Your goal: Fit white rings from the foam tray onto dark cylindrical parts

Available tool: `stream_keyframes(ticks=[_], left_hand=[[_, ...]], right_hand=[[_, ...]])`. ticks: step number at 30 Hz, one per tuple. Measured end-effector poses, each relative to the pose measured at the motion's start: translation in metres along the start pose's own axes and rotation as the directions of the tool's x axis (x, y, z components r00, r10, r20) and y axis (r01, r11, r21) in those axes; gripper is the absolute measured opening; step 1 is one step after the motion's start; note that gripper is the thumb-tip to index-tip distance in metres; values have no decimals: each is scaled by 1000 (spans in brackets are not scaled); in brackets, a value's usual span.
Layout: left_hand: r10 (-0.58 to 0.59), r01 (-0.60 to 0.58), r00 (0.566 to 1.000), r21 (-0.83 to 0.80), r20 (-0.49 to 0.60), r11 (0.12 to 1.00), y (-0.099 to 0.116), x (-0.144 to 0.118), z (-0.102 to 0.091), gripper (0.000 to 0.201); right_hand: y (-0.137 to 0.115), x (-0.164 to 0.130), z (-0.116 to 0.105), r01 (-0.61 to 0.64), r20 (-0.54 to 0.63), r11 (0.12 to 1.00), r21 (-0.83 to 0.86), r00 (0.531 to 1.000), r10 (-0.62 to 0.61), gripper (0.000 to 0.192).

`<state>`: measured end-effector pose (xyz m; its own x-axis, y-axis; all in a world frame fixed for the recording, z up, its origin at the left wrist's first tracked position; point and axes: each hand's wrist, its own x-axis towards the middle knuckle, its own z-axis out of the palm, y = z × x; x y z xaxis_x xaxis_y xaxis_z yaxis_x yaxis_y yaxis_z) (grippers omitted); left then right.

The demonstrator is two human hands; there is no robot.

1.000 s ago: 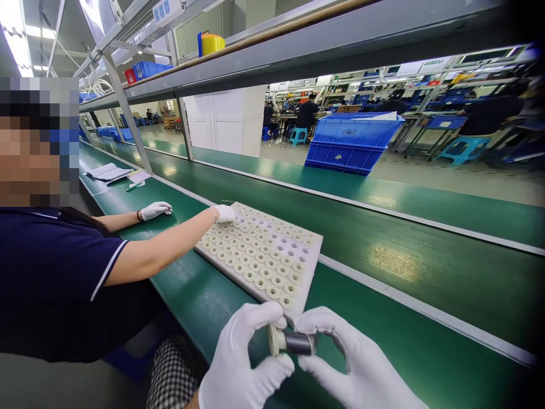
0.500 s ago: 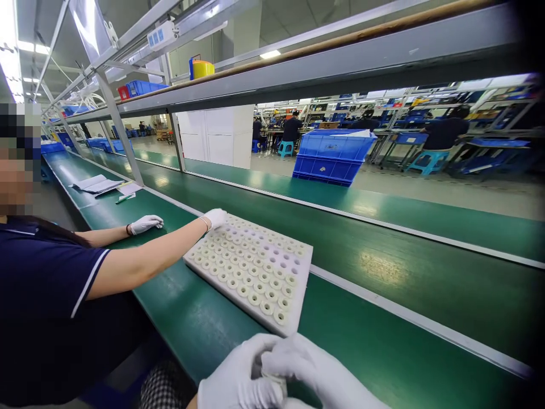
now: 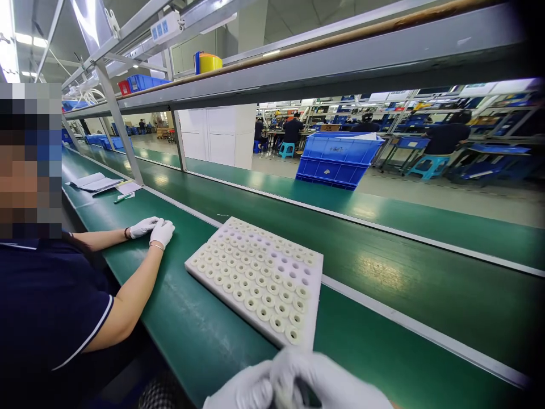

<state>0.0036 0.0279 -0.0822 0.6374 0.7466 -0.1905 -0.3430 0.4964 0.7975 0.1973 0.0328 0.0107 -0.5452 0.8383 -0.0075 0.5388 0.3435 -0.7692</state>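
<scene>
My left hand (image 3: 240, 392) and right hand (image 3: 323, 380), in smooth white gloves, press together at the bench's near edge; what they pinch is hidden. Just beyond lies a white foam tray (image 3: 315, 326) of round holes, most holding cream rings (image 3: 279, 324). A co-worker's gloved hands (image 3: 155, 230) rest together on the green belt (image 3: 383, 272). Blue crates (image 3: 338, 159) stand behind.

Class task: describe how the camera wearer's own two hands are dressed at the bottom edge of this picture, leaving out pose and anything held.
Both the left hand and the right hand wear plain white fabric gloves, unmarked. No sleeves show within the frame.
</scene>
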Motion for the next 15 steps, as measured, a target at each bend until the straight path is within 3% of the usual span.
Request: stream_keyframes(ticks=[3,6,8,11,15], left_hand=[[-40,24,994,-163,-98,986,-11,17,-9,65],[-76,1,977,-356,-198,934,-22,29,-19,68],[-65,-16,978,-383,-199,924,-27,31,-24,61],[-49,-23,983,-379,-179,925,-31,30,-27,49],[-54,-15,984,-381,-170,924,-29,28,-27,41]], right_hand=[[39,50,-38,-116,-133,983,-144,986,97,22],[77,110,-80,-313,-359,913,-261,910,209,21],[97,145,-99,-380,-422,875,-301,876,235,21],[114,179,-112,-428,-417,816,-388,871,259,19],[123,196,-115,-420,-313,727,-544,905,288,19]])
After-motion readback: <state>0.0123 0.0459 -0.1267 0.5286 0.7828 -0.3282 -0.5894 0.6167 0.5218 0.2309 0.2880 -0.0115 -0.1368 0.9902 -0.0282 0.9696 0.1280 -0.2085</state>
